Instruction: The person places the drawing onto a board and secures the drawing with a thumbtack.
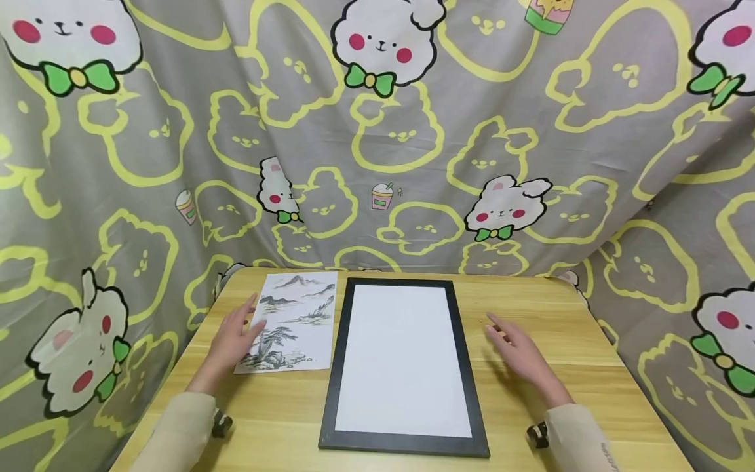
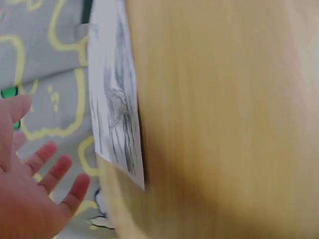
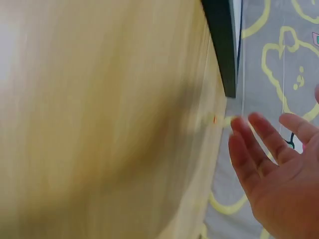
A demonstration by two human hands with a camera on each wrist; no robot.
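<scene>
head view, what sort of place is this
Probably a small curtained-off work corner: cartoon-patterned fabric hangs behind and beside a wooden table, on which lie a black frame and a landscape picture.

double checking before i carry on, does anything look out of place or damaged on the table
Nothing looks spilled or damaged. Mildly odd: the black frame shows only white inside, while the landscape picture lies left of it on the table.

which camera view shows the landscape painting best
The head view: the painting shows almost whole, its scene readable. The left wrist view has it steeply slanted, cut off at the top; the right wrist view shows none.
</scene>
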